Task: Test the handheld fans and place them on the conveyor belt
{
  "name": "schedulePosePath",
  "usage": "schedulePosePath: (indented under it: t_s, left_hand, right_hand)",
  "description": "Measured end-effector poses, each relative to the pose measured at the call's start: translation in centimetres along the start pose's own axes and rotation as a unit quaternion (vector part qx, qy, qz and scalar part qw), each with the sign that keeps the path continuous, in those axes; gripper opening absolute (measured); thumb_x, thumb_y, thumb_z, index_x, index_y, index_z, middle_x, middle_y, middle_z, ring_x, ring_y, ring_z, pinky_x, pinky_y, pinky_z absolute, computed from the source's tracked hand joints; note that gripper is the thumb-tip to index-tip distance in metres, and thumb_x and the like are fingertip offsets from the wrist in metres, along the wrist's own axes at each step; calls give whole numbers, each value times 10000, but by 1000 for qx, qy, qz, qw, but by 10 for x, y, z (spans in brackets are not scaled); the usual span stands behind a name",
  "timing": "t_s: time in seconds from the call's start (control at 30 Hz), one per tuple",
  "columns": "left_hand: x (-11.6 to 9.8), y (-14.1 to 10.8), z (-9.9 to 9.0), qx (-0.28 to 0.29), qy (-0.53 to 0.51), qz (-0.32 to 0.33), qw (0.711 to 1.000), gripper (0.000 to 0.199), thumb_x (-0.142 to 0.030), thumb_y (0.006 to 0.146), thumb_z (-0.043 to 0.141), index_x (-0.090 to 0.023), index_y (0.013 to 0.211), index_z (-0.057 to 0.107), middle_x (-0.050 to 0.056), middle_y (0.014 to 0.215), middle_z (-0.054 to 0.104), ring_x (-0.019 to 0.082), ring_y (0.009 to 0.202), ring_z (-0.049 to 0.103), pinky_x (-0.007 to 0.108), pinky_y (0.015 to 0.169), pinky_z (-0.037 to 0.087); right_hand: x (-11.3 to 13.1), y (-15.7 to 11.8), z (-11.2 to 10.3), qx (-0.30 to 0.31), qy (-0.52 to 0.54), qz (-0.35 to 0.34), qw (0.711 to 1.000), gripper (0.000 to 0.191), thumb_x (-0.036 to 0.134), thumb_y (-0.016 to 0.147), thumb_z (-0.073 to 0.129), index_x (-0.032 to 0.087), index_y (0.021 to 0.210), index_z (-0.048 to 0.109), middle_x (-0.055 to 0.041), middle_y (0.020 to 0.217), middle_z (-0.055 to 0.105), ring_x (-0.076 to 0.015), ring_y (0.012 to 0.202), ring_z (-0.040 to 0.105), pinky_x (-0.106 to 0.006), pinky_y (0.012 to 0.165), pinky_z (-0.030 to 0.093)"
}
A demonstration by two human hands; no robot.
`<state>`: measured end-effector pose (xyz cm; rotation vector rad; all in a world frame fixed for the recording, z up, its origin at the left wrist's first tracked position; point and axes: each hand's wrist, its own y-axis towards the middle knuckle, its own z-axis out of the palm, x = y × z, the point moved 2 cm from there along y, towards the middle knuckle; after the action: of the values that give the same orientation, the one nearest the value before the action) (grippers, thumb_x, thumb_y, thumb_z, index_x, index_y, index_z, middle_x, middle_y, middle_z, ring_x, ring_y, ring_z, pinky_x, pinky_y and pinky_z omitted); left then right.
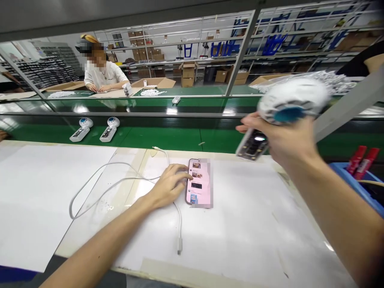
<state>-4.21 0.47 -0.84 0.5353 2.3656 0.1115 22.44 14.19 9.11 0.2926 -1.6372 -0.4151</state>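
Note:
A phone (pixel 200 188) with a lit pink screen lies on the white table. My left hand (pixel 171 184) rests at its left edge, fingers apart, with a fingertip on the screen. Raised at the right, my right hand (pixel 285 134) grips a white handheld device (pixel 297 96) with a round head, a blue face and an open handle showing a circuit board. The device's head is blurred. A white cable (pixel 120 181) curls on the table, passes beneath or behind my left hand, and ends in a plug (pixel 179 245) below the phone.
Two similar devices (pixel 81 130) (pixel 109 129) lie on the green conveyor (pixel 156 134). A person (pixel 105 76) sits beyond it near small white parts (pixel 151 92). At the right are a metal post (pixel 348 106) and a blue bin (pixel 357 188) with red tubes.

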Motion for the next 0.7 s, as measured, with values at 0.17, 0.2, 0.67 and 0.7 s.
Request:
schedulePosePath:
  t_s: [0.17,0.2,0.67,0.7]
  left_hand:
    - [1,1,0,0,0,-11,1000,347,-135,919,428,-220,1178,640,60,1324,509,218,1277,412,408,1105,349]
    - [1,1,0,-1,-2,-12,1000,348,-136,921,423,-219,1180,638,61,1328,506,219,1281,409,409,1107,347]
    - [0,1,0,6,16,-14,1000,354,-180,943,414,-217,1250,587,81,1369,477,246,1300,396,453,1113,350]
    - [1,1,0,7,19,-15,1000,357,-180,943,413,-219,1254,585,79,1369,476,243,1300,397,451,1114,350]
  right_hand:
    - [-66,75,42,-13,-202,148,968,346,251,612,855,144,893,684,-73,964,709,-235,915,669,-354,814,561]
    - [-79,87,48,-2,-264,156,952,371,291,657,833,143,960,679,-84,1025,704,-233,947,663,-346,833,553]
    - [-61,35,88,156,-474,-9,867,484,252,866,587,162,1337,517,-157,1477,425,-324,1385,349,-482,1144,279]
    - [-40,20,85,176,-442,-87,875,409,240,879,564,175,1283,569,-134,1440,469,-304,1353,402,-446,1125,326]
